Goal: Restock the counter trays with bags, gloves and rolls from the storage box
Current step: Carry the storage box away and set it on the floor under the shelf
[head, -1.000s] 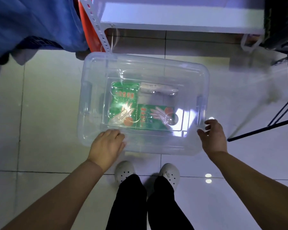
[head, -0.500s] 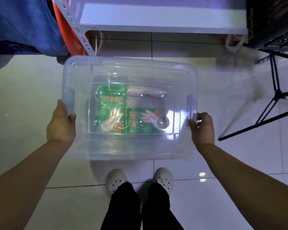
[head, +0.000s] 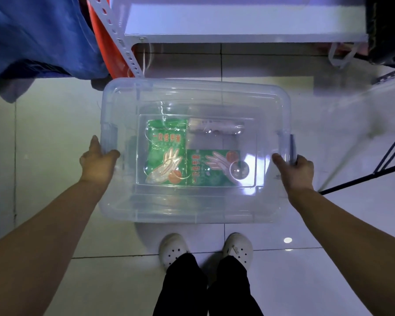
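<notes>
Left hand (head: 98, 163) and right hand (head: 293, 169): each grip curled round one end of the clear storage box (head: 192, 208); green glove packets (head: 167, 151) inside.

Looking down into the clear storage box (head: 214, 86), the one line of print I can read stands on the upright green glove packet (head: 167, 153), which lies on the box's floor toward its left wall. A row of red characters across the packet's upper part reads 一次性手套, above a drawing of pale gloves. The sideways green glove packet (head: 214, 176) lies just right of it, closer to the box's near wall. It has a column of red characters down its left edge, too blurred for me to read. The pale roll (head: 217, 128) toward the box's far wall carries a few small dark marks I cannot make out.
</notes>
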`<action>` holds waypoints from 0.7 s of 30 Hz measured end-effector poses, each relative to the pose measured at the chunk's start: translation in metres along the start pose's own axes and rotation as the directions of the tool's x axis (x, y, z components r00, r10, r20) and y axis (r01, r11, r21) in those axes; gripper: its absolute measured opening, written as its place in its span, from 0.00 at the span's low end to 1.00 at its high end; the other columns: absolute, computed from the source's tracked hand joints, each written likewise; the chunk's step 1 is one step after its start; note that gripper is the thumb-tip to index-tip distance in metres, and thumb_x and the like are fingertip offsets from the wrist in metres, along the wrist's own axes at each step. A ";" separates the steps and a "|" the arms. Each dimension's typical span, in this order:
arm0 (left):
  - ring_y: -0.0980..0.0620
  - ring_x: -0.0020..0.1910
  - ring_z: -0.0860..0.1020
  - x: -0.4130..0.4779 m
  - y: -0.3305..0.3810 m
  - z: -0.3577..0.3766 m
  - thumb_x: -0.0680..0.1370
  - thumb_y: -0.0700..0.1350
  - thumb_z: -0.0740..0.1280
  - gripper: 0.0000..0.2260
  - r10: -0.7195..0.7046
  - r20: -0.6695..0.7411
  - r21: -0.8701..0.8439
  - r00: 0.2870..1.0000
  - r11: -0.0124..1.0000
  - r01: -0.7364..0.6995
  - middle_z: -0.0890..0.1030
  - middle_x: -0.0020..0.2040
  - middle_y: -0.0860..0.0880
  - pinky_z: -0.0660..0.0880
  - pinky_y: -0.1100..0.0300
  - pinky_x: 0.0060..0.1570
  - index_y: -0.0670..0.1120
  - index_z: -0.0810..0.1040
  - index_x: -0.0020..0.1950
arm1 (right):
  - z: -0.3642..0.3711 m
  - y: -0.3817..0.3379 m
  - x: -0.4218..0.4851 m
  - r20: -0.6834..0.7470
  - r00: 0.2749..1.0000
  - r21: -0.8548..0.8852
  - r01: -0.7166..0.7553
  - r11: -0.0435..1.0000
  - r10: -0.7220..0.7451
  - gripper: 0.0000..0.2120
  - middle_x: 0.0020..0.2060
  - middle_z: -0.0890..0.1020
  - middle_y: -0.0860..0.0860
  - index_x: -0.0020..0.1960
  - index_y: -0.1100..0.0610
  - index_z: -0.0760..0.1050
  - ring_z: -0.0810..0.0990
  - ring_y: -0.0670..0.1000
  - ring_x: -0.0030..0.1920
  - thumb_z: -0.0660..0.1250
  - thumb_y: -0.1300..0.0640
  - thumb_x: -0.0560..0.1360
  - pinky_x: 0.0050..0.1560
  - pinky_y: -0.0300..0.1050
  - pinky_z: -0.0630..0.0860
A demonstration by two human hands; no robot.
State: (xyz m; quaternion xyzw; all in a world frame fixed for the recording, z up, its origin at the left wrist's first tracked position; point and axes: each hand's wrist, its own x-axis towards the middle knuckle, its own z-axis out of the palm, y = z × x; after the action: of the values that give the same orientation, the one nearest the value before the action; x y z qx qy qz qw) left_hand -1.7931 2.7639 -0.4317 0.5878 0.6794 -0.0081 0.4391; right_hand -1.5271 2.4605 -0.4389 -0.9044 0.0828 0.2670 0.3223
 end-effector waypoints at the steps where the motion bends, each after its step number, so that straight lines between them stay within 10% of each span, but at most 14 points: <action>1: 0.44 0.55 0.72 -0.001 -0.001 0.001 0.64 0.51 0.60 0.37 -0.008 0.032 -0.066 0.999 0.998 0.010 0.71 0.63 0.40 0.70 0.55 0.51 0.45 0.61 0.73 | 0.001 -0.001 -0.001 -0.024 0.999 -0.032 0.021 0.999 -0.022 0.17 0.41 0.70 0.57 0.39 0.60 0.70 0.70 0.56 0.35 0.70 0.47 0.70 0.37 0.45 0.69; 4: 0.47 0.41 0.73 -0.005 -0.004 -0.002 0.68 0.47 0.66 0.23 0.013 0.056 -0.161 0.998 0.987 -0.003 0.74 0.47 0.44 0.70 0.58 0.36 0.39 0.68 0.60 | 0.004 -0.004 -0.007 -0.072 0.997 -0.088 0.030 0.996 -0.036 0.19 0.45 0.73 0.60 0.48 0.64 0.73 0.74 0.59 0.43 0.68 0.47 0.72 0.45 0.53 0.74; 8: 0.40 0.47 0.76 0.002 -0.005 -0.012 0.67 0.47 0.73 0.13 -0.062 -0.037 -0.065 0.997 0.996 0.059 0.74 0.53 0.38 0.78 0.46 0.50 0.45 0.71 0.44 | 0.007 -0.006 -0.013 -0.052 0.998 0.020 -0.027 0.999 0.028 0.19 0.45 0.74 0.55 0.58 0.61 0.70 0.74 0.57 0.43 0.65 0.48 0.75 0.45 0.48 0.70; 12: 0.36 0.53 0.75 -0.004 0.001 -0.011 0.68 0.47 0.73 0.17 0.011 -0.160 0.103 0.987 0.995 0.006 0.71 0.43 0.46 0.76 0.43 0.53 0.46 0.77 0.55 | 0.008 -0.008 -0.015 -0.072 0.997 -0.006 -0.020 1.000 0.020 0.20 0.47 0.75 0.56 0.61 0.60 0.69 0.74 0.57 0.44 0.65 0.48 0.75 0.46 0.47 0.69; 21: 0.40 0.51 0.78 -0.015 -0.006 0.008 0.74 0.41 0.68 0.15 0.121 -0.301 0.030 0.946 0.993 -0.117 0.78 0.55 0.40 0.73 0.51 0.53 0.41 0.75 0.60 | 0.010 -0.007 -0.017 -0.161 0.983 -0.119 0.067 0.991 -0.086 0.18 0.44 0.77 0.58 0.60 0.61 0.70 0.74 0.58 0.44 0.65 0.51 0.76 0.46 0.46 0.68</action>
State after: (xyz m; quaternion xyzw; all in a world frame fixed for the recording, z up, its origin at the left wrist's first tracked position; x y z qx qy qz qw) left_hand -1.7946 2.7463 -0.4308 0.6247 0.7017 0.1045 0.3263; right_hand -1.5438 2.4717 -0.4325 -0.9429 0.0591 0.1823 0.2724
